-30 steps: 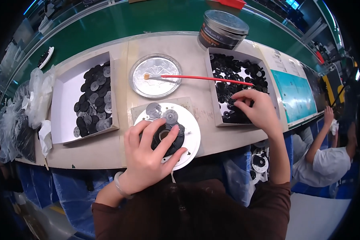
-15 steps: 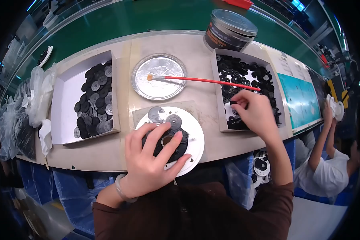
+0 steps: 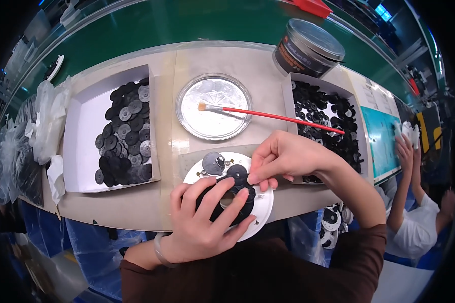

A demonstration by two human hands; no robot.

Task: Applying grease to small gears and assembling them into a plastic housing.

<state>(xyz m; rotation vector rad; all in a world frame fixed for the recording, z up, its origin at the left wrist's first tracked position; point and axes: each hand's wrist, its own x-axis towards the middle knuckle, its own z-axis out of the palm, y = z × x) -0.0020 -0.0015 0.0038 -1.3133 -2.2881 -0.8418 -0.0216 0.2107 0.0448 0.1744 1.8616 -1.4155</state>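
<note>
A white round base lies in front of me on a worn board, carrying a black ring-shaped part with a central hole. Across that ring spread the fingers of my left hand, its thumb against the base's near side. Beyond the ring sit a dark toothed gear and a grey disc. At the gear's right edge, thumb and forefinger of my right hand are pinched together; whatever lies between them is hidden.
Left stands a white box of dark discs; right, another box of small black parts. Between them a round metal lid carries a red-handled brush. Behind is a tin. A co-worker's hands show at far right.
My right hand has come from the right box, where it held a small black part, leftward to the gear on the base. The left hand stays on the ring. The view has shifted slightly.
</note>
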